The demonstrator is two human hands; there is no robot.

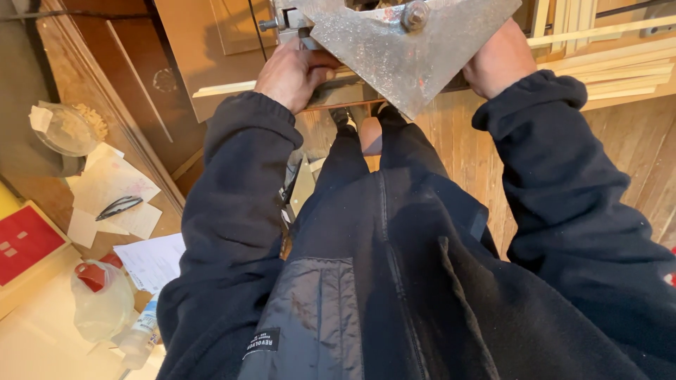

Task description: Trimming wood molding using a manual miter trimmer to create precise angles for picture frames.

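– Where are the hands?

– Both are up at the top of the view, well apart, on either side of a grey triangular metal plate point(405, 53) with a large bolt point(415, 14) on it. The left hand point(292, 74) is curled around a pale wooden strip point(225, 88) just below the plate's edge. The right hand point(500, 60) is closed at the plate's other side, against more wooden strips point(612, 70); what it grips I cannot tell.

– And around them?

– Dark sleeves and a dark jacket fill the middle. To the left, a counter point(42, 345) carries papers point(113, 193), a clear plastic bag point(102, 299) and a red-topped box point(24, 243)
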